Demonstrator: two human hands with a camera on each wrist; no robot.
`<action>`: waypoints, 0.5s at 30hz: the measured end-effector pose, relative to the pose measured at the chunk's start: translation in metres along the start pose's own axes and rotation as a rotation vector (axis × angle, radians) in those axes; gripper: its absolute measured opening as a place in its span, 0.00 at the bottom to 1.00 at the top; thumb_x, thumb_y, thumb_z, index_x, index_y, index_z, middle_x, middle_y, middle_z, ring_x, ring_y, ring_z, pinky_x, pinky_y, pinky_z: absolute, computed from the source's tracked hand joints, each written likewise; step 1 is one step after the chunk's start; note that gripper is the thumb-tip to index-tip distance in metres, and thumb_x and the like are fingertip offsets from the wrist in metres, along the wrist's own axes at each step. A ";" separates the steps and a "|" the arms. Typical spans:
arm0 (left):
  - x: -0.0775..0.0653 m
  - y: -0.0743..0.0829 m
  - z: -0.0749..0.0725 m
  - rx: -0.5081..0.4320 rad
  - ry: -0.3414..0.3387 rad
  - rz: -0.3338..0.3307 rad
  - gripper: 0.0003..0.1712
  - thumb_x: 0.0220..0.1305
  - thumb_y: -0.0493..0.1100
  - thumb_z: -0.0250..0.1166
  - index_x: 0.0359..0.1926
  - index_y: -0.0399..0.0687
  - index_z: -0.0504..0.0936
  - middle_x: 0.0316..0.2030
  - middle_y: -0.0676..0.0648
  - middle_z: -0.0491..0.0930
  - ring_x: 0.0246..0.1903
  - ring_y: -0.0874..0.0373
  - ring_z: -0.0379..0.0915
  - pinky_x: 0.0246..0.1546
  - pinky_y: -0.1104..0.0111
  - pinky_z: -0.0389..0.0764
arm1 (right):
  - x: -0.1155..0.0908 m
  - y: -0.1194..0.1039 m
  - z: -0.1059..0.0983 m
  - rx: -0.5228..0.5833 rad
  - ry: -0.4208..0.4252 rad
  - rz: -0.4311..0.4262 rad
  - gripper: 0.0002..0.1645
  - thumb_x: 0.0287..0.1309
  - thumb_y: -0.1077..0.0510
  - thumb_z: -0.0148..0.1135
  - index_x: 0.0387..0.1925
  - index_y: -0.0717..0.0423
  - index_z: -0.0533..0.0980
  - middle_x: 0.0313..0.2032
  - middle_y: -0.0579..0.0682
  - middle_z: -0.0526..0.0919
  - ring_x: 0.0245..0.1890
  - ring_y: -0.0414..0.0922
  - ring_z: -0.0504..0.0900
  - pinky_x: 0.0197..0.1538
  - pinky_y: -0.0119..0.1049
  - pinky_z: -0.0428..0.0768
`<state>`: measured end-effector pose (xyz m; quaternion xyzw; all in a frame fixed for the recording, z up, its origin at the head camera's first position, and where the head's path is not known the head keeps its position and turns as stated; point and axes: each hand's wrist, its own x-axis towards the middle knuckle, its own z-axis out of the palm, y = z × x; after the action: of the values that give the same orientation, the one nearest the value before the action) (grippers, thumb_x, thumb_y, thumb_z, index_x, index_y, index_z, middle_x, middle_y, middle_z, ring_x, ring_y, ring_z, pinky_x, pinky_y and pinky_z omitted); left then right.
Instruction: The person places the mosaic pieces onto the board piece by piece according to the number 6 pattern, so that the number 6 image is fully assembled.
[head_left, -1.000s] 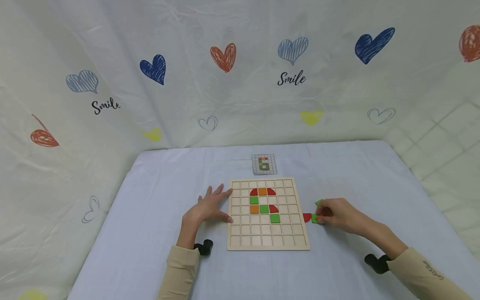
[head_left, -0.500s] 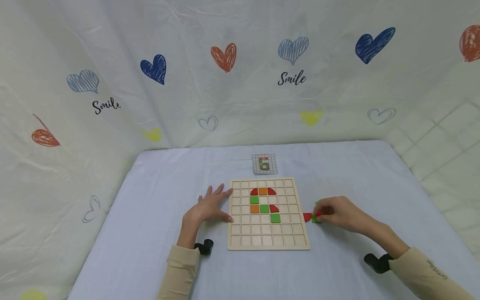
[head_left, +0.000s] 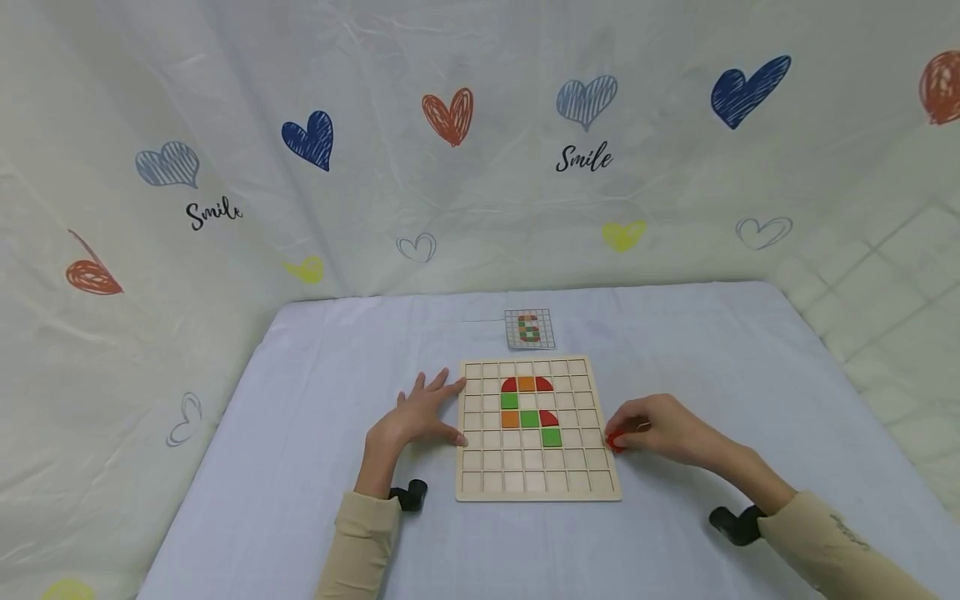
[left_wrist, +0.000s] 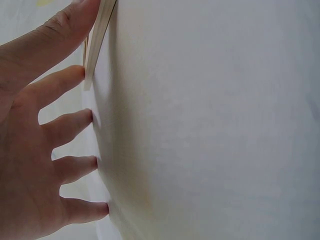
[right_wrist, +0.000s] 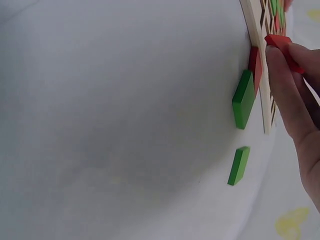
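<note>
A wooden grid board (head_left: 480,492) lies flat on the table, several red, orange and green tiles set in its squares. My left hand (head_left: 418,417) rests at its left edge with fingers spread; thumb and index fingertip touch the rim. Over the board's right edge, my right hand (head_left: 663,429) pinches a red curved-sided tile (right_wrist: 284,49) between thumb and fingers. In the right wrist view another red tile (right_wrist: 254,65) lies against the board's side, touching a green square tile (right_wrist: 243,102). A second green tile (right_wrist: 239,166) lies apart from them.
Behind the board lies a small card (head_left: 529,329) printed with a coloured grid pattern. A white cloth covers the table (head_left: 337,350), and a hanging sheet with printed hearts (head_left: 447,117) stands behind it.
My right hand has picked up the red tile from among the loose tiles and moved left to the board's edge. The left hand stays where it was.
</note>
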<state>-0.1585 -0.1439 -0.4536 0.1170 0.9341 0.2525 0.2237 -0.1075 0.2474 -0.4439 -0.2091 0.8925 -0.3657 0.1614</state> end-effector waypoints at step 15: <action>0.000 -0.001 0.000 0.008 -0.001 -0.002 0.59 0.48 0.54 0.83 0.79 0.60 0.62 0.83 0.46 0.46 0.81 0.35 0.29 0.75 0.30 0.38 | 0.027 -0.021 0.028 0.046 -0.034 -0.038 0.06 0.59 0.60 0.73 0.38 0.49 0.86 0.35 0.39 0.87 0.35 0.36 0.81 0.41 0.28 0.83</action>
<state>-0.1584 -0.1450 -0.4541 0.1171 0.9351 0.2484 0.2240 -0.1129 0.2046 -0.4509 -0.2283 0.8768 -0.3857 0.1742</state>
